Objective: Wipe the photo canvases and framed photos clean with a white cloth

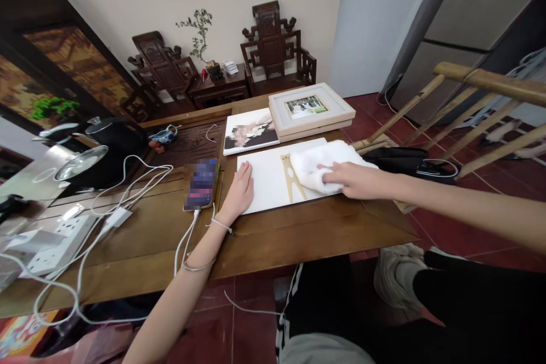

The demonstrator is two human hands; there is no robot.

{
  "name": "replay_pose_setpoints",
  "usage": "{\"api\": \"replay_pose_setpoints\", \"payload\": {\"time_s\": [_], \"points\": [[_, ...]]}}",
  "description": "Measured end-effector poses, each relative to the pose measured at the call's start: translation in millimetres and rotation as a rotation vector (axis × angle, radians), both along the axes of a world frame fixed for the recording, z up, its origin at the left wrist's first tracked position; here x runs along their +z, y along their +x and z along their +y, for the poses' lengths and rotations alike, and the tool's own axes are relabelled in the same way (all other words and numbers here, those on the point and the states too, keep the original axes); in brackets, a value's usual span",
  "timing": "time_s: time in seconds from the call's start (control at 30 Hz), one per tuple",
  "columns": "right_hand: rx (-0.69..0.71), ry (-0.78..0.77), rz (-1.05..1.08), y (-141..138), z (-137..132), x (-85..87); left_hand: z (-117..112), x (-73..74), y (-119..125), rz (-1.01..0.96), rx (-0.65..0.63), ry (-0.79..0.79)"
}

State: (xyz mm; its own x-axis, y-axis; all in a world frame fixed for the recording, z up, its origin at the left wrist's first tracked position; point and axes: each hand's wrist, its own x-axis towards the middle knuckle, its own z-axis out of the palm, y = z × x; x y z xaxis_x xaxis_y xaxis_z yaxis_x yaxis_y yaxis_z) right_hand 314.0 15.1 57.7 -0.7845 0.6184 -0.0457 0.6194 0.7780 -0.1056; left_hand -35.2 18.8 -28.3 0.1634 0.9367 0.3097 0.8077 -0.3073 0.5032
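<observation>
A white rectangular board [268, 185], which looks like the back of a photo frame, lies flat on the wooden table. A gold-coloured easel stand [290, 177] with a cut-out is fixed on it. My left hand [239, 192] rests on the board's left edge, fingers stretched out and together, holding nothing. Bunched over the board's right part is a white fluffy cloth [319, 158]. My right hand [347, 178] grips the cloth and presses it down, its fingers partly sunk into the folds. The cloth hides the board's right side.
Behind the board lie a photo panel [251, 128] and stacked photo frames [313, 107]. A phone [202, 183] on a charging cable sits left of my left hand. Further left are a power strip [63, 242], tangled cables and a dark kettle [115, 139]. A bamboo chair [482, 85] stands at right.
</observation>
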Motion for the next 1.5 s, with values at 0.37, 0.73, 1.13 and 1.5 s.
{"api": "replay_pose_setpoints", "payload": {"time_s": [0.37,0.73,1.13,1.5], "points": [[-0.051,-0.248,0.044,18,-44,22.9,-1,2.9,1,0.041,-0.001,-0.01],[-0.074,-0.071,0.01,-71,53,26.8,0,2.7,-1,0.019,-0.023,-0.025],[0.017,-0.042,-0.196,-108,12,17.4,2,-0.8,-3,-0.003,-0.032,0.001],[0.135,-0.097,-0.236,-87,-82,24.0,0,1.2,-1,0.0,-0.027,-0.006]]}}
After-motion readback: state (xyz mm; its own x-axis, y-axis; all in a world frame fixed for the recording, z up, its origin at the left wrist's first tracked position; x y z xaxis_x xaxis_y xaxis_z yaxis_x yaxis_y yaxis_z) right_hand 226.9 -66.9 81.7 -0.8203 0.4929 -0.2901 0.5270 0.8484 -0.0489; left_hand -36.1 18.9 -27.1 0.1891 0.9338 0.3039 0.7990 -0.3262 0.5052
